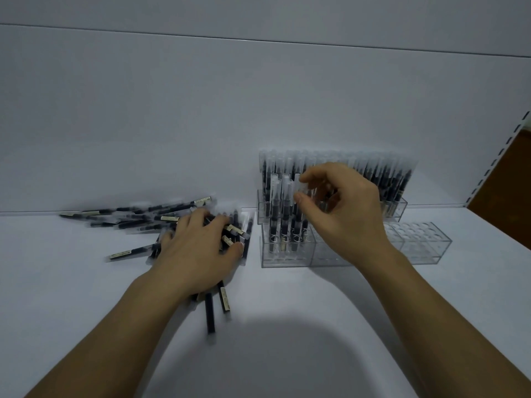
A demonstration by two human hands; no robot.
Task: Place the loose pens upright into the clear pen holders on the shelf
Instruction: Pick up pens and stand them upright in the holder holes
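One pen [296, 225] pinched in right hand [344, 208]: seat vertically in front holder [330, 254]; left hand [198, 248] on loose pens [138, 216], grip unclear.

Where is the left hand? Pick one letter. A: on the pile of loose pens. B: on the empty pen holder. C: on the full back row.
A: the left hand lies on the pile of loose pens; the right hand pinches an upright pen.

Your white shelf [287, 326] carries a heap of loose pens [138, 218] at left. To the right, clear pen holders [416, 245] stand in two rows.
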